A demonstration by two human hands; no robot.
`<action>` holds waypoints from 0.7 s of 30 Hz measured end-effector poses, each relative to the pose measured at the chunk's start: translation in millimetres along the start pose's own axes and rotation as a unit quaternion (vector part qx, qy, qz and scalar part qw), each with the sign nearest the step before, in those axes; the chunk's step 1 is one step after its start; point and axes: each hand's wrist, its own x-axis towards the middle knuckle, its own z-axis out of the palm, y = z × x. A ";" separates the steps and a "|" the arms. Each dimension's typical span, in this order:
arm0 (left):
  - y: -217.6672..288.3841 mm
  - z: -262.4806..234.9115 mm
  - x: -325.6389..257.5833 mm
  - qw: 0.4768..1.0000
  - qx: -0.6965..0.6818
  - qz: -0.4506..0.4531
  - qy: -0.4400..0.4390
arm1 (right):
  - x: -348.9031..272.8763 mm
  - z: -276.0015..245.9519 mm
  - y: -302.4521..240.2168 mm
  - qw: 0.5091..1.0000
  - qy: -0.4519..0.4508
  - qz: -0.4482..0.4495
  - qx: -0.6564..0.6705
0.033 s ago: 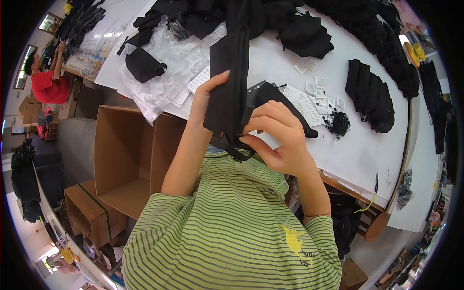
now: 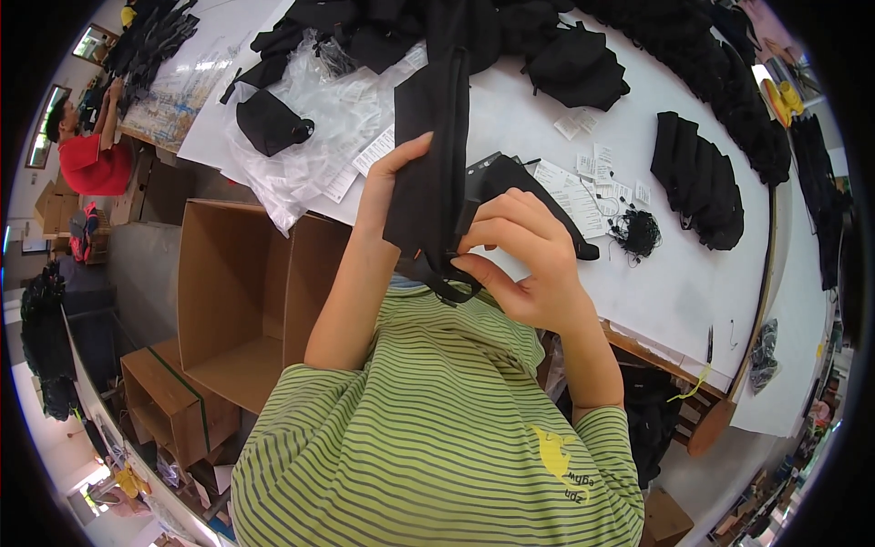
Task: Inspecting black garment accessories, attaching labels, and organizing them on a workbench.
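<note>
A long black fabric bag (image 2: 421, 178) with what looks like a zip down one side hangs upright in front of my chest, over the table's near edge. My left hand (image 2: 381, 196) grips its left side, thumb on the front and the other fingers hidden behind it. Low on its right edge, my right hand (image 2: 533, 260) pinches the bag with thumb and forefinger; the small part between the fingertips is hard to make out. A thin black loop (image 2: 456, 297) dangles below. Another black piece (image 2: 538, 196) lies on the table behind my right hand.
The white table (image 2: 638, 301) bears paper labels (image 2: 570, 196), black cords (image 2: 635, 234), a row of folded black pieces (image 2: 697, 182) and clear plastic (image 2: 283, 178). An open cardboard box (image 2: 228, 292) stands at left. A person in red (image 2: 94, 164) works far left.
</note>
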 end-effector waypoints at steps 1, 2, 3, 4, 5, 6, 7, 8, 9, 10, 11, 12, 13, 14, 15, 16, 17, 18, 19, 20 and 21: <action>0.7 1.5 -0.7 0.997 0.039 0.039 0.053 | -0.1 -1.0 0.0 1.000 0.003 0.010 -0.006; 1.4 3.2 -1.8 0.988 0.078 0.078 0.107 | -1.1 -3.1 -0.6 1.000 0.003 0.010 -0.006; 1.9 7.2 -0.9 0.988 0.078 0.079 0.104 | -1.4 -8.1 -1.0 0.991 0.065 0.106 -0.052; 0.8 11.8 -0.6 0.975 0.085 0.153 0.133 | -2.3 -13.3 -1.2 0.967 0.126 0.200 -0.097; -0.6 15.6 -1.2 0.956 0.091 0.227 0.161 | -10.0 -15.0 4.9 0.947 0.206 0.223 -0.109; -5.0 20.6 0.4 0.960 0.080 0.232 0.137 | -17.9 -15.4 3.2 0.940 0.223 0.230 -0.118; -9.0 19.4 1.4 0.960 0.082 0.232 0.133 | -25.4 -12.4 -0.1 0.935 0.235 0.236 -0.121; -14.3 15.0 4.9 0.962 0.081 0.237 0.107 | -26.6 -4.3 -0.2 0.951 0.209 0.198 -0.116; -19.6 13.3 5.2 0.964 0.081 0.239 0.083 | -25.7 7.0 -3.3 0.963 0.183 0.162 -0.111; -24.7 12.9 4.4 0.968 0.086 0.226 0.063 | -23.6 12.7 -8.6 0.961 0.146 0.189 -0.138; -30.5 14.3 3.4 0.969 0.088 0.223 0.058 | -23.4 14.0 -3.9 0.960 0.151 0.189 -0.141; -37.1 19.5 2.8 0.977 0.078 0.193 0.053 | -24.2 15.3 6.0 0.950 0.170 0.193 -0.177; -42.0 23.1 1.7 0.983 0.068 0.162 0.047 | -24.4 14.8 11.2 0.938 0.189 0.197 -0.213; -44.9 21.8 0.8 0.985 0.075 0.148 0.047 | -25.9 8.7 11.3 0.927 0.170 0.237 -0.236; -47.7 22.6 0.7 0.987 0.078 0.134 0.035 | -28.1 3.2 13.3 0.921 0.181 0.241 -0.248; -47.0 20.4 0.0 0.986 0.080 0.137 0.041 | -30.8 0.5 21.8 0.927 0.183 0.222 -0.242; -45.6 17.7 -0.9 0.986 0.083 0.140 0.044 | -33.4 -3.2 28.4 0.932 0.186 0.202 -0.238; -46.3 14.9 1.0 0.989 0.072 0.126 0.035 | -34.3 -7.4 30.0 0.932 0.172 0.204 -0.248; -47.7 13.9 -0.3 0.990 0.061 0.122 0.035 | -34.4 -9.0 30.7 0.942 0.171 0.207 -0.201; -49.7 14.3 -1.4 0.990 0.066 0.116 0.039 | -36.1 -11.8 30.6 0.950 0.165 0.214 -0.155; -50.6 14.2 -2.7 0.990 0.073 0.110 0.043 | -38.8 -14.3 29.8 0.956 0.159 0.220 -0.108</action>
